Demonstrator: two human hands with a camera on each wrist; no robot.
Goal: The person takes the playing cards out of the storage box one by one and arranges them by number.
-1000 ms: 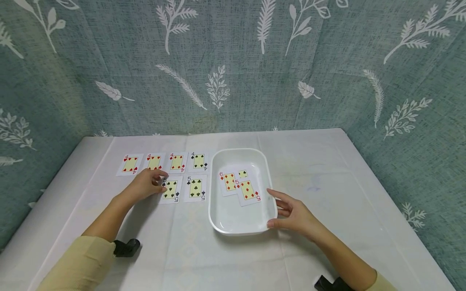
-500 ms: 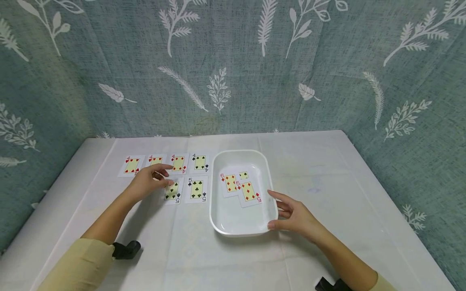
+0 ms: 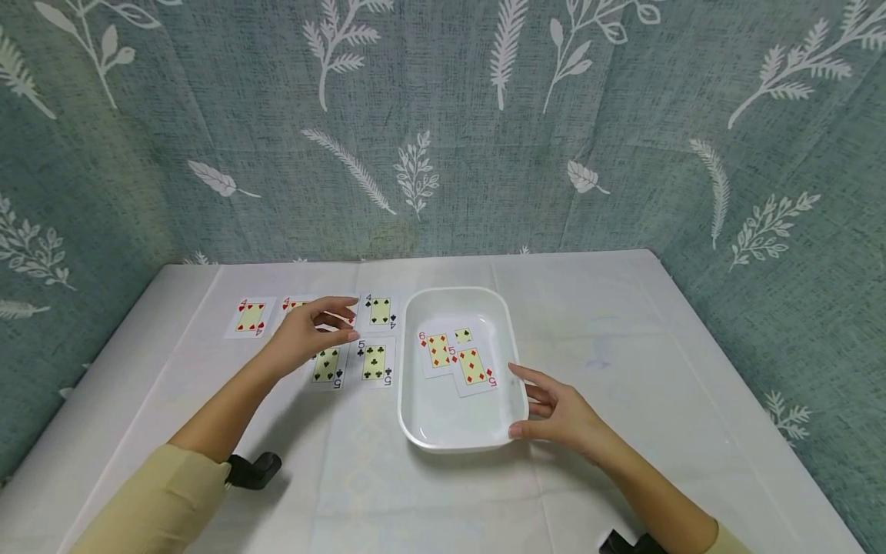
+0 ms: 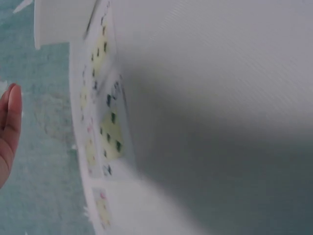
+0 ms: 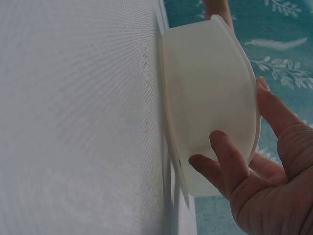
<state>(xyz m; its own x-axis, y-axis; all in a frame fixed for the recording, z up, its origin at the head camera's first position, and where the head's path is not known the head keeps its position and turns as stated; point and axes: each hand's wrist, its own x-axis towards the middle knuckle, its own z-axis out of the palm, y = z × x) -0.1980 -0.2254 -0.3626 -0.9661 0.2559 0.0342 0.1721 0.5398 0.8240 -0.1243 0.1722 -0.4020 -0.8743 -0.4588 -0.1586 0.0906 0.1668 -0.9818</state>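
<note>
I count nine cards (image 3: 374,362): six on the table (image 3: 595,308), in rows of four and two, and three inside one white tray (image 3: 450,419). My left hand (image 3: 301,335) hovers above the six, fingers loosely spread, holding nothing. My right hand (image 3: 564,415) reaches forward, thumb and fingers gripping the tray's right side.

Left hand (image 3: 304,332) farther right than before (nearer the white tray (image 3: 453,423)), over the four of diamonds (image 3: 351,320)
</note>
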